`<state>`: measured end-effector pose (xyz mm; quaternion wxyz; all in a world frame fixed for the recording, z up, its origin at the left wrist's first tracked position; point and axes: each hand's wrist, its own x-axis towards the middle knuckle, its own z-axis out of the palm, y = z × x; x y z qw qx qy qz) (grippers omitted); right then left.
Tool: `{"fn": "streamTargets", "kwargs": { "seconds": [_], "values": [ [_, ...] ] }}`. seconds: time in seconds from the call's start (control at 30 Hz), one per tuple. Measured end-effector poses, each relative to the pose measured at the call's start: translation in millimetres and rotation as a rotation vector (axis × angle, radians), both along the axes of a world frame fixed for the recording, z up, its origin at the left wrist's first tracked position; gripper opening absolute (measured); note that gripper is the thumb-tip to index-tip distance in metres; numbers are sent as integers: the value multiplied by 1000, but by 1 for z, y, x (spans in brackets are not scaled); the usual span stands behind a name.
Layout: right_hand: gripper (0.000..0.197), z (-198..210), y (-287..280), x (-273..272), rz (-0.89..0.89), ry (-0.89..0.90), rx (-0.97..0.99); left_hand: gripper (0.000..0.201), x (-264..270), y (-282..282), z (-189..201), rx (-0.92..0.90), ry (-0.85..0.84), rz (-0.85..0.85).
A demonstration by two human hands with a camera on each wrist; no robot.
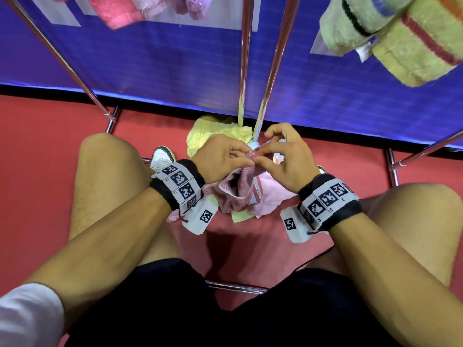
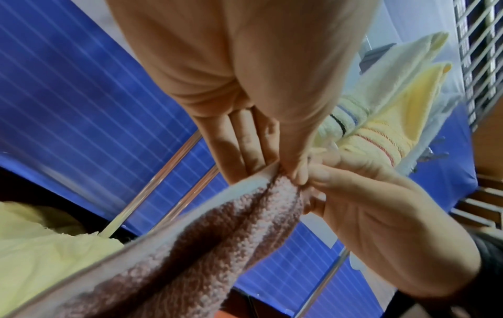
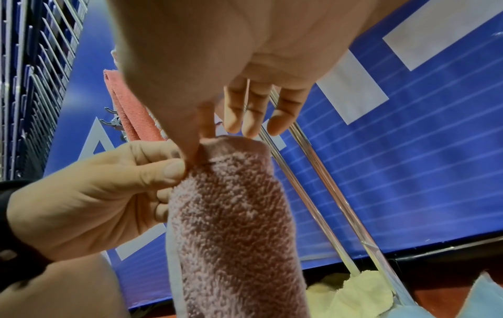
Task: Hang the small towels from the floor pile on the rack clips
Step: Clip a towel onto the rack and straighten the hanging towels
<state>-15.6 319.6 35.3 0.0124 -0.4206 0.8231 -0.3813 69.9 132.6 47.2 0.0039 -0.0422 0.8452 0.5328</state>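
Note:
A dusty-pink terry towel (image 1: 240, 186) hangs from both my hands above the floor pile. My left hand (image 1: 225, 159) pinches its top edge between thumb and forefinger, and my right hand (image 1: 278, 159) pinches the same edge right beside it, the other fingers spread. The left wrist view shows the pink towel (image 2: 217, 236) bunched under both pinching hands (image 2: 296, 174). The right wrist view shows the towel (image 3: 234, 215) hanging straight down from the pinch (image 3: 193, 159). The pile holds a yellow towel (image 1: 213, 134) and a pale pink one (image 1: 273, 194).
Chrome rack legs (image 1: 244, 61) rise just behind the pile, with base bars (image 1: 392, 169) on the red floor. Green and yellow striped towels (image 1: 400, 33) hang at upper right, pink ones (image 1: 120, 11) at upper left. A blue banner (image 1: 150, 63) stands behind. My knees flank the pile.

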Motion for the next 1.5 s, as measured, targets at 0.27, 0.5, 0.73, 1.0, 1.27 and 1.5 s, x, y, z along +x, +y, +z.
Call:
{"fn": "streamTargets", "kwargs": {
  "seconds": [0.27,0.5,0.73,1.0,1.27,1.5],
  "values": [
    [27,4,5,-12,-6,4,127,11,-3,-17,16,15,161,-30],
    [21,68,-3,-12,-85,24,-120,13,-7,-19,77,54,240,-54],
    [11,201,-22,-30,-118,166,-326,19,-24,-23,203,39,517,19],
    [17,362,-17,-23,-186,360,-407,18,-39,-7,353,-7,739,69],
    [13,468,-4,-9,-183,563,-488,14,-38,9,451,117,847,46],
    [21,502,-6,-10,-146,421,-418,11,-38,5,483,163,806,29]
  ]
}}
